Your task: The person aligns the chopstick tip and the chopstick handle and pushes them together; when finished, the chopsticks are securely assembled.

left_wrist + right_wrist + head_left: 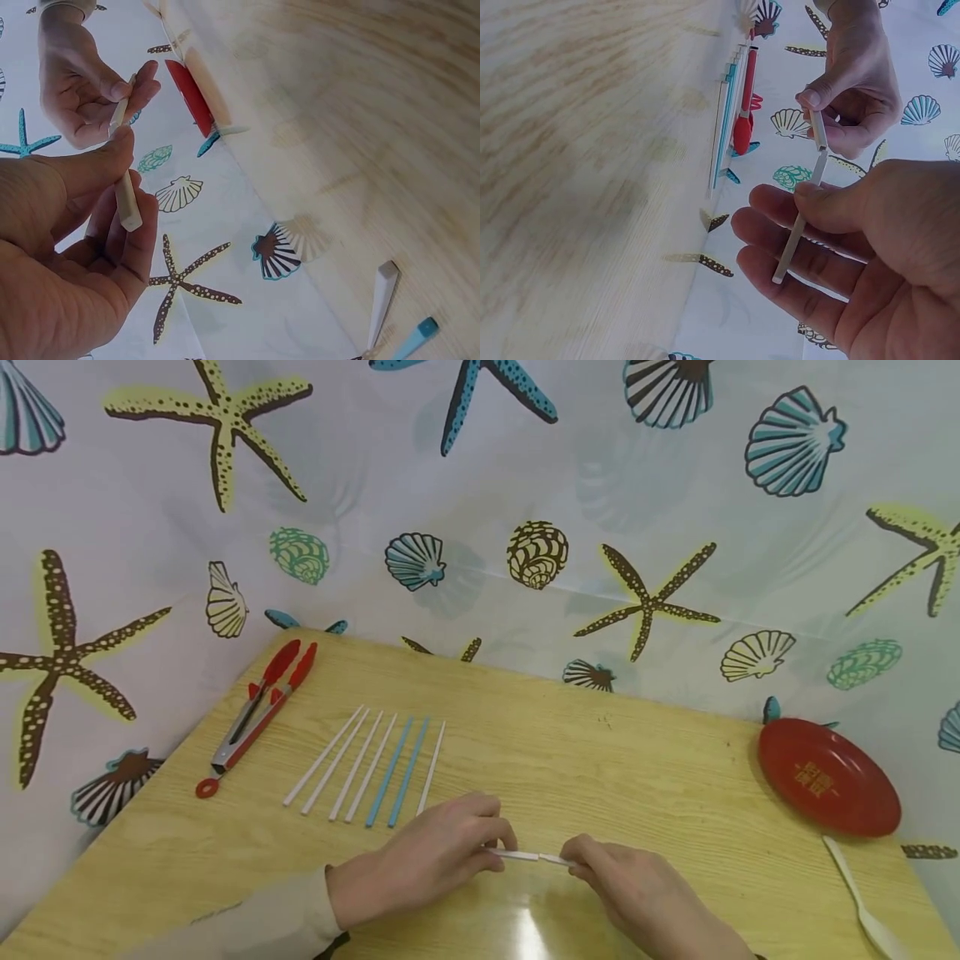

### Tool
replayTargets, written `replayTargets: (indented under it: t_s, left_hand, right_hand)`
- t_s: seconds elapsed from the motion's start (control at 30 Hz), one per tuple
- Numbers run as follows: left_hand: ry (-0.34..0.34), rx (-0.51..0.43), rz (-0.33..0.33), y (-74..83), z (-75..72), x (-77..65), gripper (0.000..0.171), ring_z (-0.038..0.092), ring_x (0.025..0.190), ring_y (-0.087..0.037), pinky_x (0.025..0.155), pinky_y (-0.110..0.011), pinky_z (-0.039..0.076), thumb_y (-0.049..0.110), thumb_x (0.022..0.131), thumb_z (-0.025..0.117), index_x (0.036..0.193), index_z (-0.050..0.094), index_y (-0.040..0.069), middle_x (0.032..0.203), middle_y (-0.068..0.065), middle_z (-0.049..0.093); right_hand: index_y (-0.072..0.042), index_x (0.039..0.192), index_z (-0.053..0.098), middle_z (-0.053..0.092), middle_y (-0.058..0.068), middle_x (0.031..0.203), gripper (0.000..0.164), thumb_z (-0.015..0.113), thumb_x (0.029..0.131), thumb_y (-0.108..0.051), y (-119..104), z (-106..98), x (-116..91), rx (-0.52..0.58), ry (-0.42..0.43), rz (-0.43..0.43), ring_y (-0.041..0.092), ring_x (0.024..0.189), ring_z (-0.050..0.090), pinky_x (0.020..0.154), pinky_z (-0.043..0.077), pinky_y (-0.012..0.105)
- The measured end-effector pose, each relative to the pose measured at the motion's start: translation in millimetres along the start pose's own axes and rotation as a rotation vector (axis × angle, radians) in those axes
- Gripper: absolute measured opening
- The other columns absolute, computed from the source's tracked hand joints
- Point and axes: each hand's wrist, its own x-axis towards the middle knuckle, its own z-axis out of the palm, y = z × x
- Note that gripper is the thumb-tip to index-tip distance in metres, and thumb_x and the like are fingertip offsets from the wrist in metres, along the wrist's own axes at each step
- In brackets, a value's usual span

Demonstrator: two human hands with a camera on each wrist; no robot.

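Note:
My left hand [442, 847] pinches a white chopstick [517, 855] between thumb and fingers, low over the table's front part. Facing it, my right hand [630, 877] pinches a second white piece, a slim chopstick-like length [553, 859]. Their ends meet nearly in line between the hands. In the right wrist view, the narrow tip of the slim piece [819, 169] sits right at the thicker end of the chopstick [818, 129]. The thumb and fingers cover part of each piece. In the left wrist view, the chopstick's square butt end [130, 219] juts past my left fingers.
Left of the hands lie several white chopsticks [324, 756] and two blue chopsticks [408, 772], side by side. Red-tipped tongs [258, 710] rest at the far left. A red oval plate [840, 777] and a white spoon [855, 893] are on the right, before a patterned cloth [487, 485].

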Motion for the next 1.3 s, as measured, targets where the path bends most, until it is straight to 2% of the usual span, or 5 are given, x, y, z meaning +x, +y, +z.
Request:
replayTargets:
  t_s: [0.37,0.57,0.83,1.1,1.3]
  left_hand:
    - [0.094,0.029,0.005,-2.2,6.9,1.6,0.01,0.049,0.075,-0.004,0.063,-0.011,0.044,0.007,0.083,0.08,0.09,0.072,0.01,0.082,0.007,0.051]
    - [0.146,0.047,0.002,-2.9,10.0,1.7,0.012,0.051,0.076,-0.005,0.065,-0.01,0.045,0.006,0.081,0.081,0.088,0.072,0.01,0.083,0.006,0.055]
    - [0.181,0.194,0.145,-1.2,14.2,4.4,0.018,0.046,0.072,-0.006,0.067,-0.007,0.043,0.004,0.078,0.083,0.09,0.071,0.009,0.08,0.006,0.046]
    - [0.247,0.227,0.211,0.6,18.6,8.6,0.016,0.039,0.068,-0.007,0.061,-0.01,0.037,0.001,0.076,0.082,0.086,0.07,0.006,0.075,0.004,0.043]
    - [0.233,0.249,0.218,2.3,19.0,11.3,0.017,0.039,0.068,-0.007,0.061,-0.01,0.035,-0.001,0.075,0.082,0.085,0.07,0.005,0.074,0.004,0.042]
  right_hand:
    - [-0.013,0.111,0.062,0.063,-0.01,0.078,0.011,0.06,0.1,-0.017,2,0,1,-0.05,0.082,-0.083,-0.001,0.065,0.055,0.057,0.048,0.017]
    - [-0.01,0.11,0.064,0.066,-0.007,0.081,0.021,0.049,0.106,-0.024,1,0,2,-0.047,0.1,-0.122,0.003,0.069,0.061,0.059,0.051,0.018]
    - [-0.009,0.1,0.067,0.062,-0.006,0.075,0.042,0.033,0.109,-0.031,0,-3,7,-0.066,0.164,-0.16,0.002,0.063,0.055,0.053,0.045,0.013]
    - [-0.005,0.099,0.068,0.063,-0.003,0.074,0.044,0.031,0.11,-0.026,-1,-4,11,-0.075,0.192,-0.189,0.002,0.062,0.054,0.052,0.043,0.009]
    - [-0.004,0.098,0.07,0.066,-0.001,0.077,0.046,0.03,0.109,-0.025,0,-4,11,-0.06,0.186,-0.176,0.004,0.063,0.057,0.054,0.046,0.01]
